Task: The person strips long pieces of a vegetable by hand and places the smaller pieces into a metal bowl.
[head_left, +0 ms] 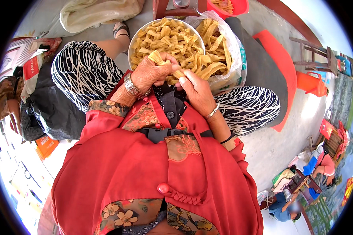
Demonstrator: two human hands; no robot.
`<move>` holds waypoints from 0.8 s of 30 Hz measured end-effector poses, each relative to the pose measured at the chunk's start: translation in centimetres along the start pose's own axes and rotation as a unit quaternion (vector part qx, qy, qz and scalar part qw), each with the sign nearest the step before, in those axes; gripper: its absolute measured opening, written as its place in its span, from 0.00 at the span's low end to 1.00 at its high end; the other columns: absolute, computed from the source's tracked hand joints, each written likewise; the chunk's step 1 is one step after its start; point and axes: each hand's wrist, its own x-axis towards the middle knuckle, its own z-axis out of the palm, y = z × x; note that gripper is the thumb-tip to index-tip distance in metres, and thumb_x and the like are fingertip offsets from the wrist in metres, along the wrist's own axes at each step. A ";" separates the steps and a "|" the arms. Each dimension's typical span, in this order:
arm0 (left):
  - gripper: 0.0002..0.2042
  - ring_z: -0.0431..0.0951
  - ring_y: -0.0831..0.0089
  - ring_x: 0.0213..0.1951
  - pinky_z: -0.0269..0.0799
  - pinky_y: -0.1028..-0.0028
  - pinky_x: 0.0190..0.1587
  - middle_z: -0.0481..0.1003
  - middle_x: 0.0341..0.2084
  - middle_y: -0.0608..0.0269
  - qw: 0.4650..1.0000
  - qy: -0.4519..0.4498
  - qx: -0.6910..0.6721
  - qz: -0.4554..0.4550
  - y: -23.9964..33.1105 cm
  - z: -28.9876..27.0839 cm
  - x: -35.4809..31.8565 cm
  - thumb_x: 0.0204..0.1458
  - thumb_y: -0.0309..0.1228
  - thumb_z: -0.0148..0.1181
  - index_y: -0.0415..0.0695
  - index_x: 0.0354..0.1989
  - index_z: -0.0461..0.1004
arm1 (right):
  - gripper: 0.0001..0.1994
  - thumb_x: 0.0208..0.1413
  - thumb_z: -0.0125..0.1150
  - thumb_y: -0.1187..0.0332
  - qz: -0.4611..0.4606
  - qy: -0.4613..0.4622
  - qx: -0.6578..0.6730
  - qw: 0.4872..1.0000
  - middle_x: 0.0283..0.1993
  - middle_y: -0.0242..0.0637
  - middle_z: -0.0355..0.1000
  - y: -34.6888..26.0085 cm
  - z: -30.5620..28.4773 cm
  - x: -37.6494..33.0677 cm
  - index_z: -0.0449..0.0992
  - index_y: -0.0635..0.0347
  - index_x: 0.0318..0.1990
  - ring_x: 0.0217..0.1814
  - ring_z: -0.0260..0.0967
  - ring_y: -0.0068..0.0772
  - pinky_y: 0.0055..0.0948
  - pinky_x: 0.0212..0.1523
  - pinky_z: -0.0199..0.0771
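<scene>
Between my two hands is a yellowish tofu-skin strip [157, 58], one folded end sticking up past my left fingers. My left hand [152, 73] is closed around it, with the thumb pressed on top. The fingertips of my right hand [196, 91] pinch its other end close by. Just beyond my hands stands a white basin [131, 42] heaped with knotted tofu-skin pieces [164, 35]. To its right, a clear plastic bag [236, 66] holds loose, untied strips [215, 47]. My fingers hide the middle of the strip.
A red basin [243, 7] with more pieces stands at the far right. A pale sack [98, 15] lies at the far left, and a black bag [55, 105] rests by my left knee. An orange-red jug [310, 83] and a wooden stool [315, 55] are at right; people sit farther off.
</scene>
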 end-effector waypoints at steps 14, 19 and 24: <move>0.02 0.51 0.88 0.12 0.47 0.85 0.13 0.57 0.13 0.78 0.990 0.021 -0.133 0.044 2.5 -1.3 -0.8 0.52 0.24 0.58 0.42 0.32 0.71 | 0.15 0.60 0.48 0.66 -0.048 -0.053 -0.013 0.997 0.18 0.39 0.62 -3.2 -1.6 1.7 0.66 0.66 0.24 0.19 0.59 0.33 0.28 0.24 0.60; 0.02 0.50 0.88 0.13 0.47 0.85 0.13 0.55 0.12 0.79 0.987 0.031 -0.139 0.069 3.1 -2.0 0.2 0.53 0.25 0.56 0.43 0.34 0.71 | 0.15 0.60 0.49 0.66 -0.053 -0.047 0.008 0.997 0.18 0.39 0.61 -3.9 -1.7 3.3 0.65 0.66 0.24 0.19 0.58 0.31 0.27 0.24 0.59; 0.02 0.53 0.88 0.13 0.49 0.84 0.14 0.58 0.13 0.78 0.983 0.047 -0.134 0.120 7.5 -0.8 2.5 0.52 0.25 0.58 0.43 0.31 0.71 | 0.15 0.61 0.48 0.66 -0.114 -0.001 -0.028 0.993 0.21 0.34 0.63 -6.2 -3.9 7.3 0.66 0.67 0.25 0.22 0.60 0.25 0.24 0.26 0.60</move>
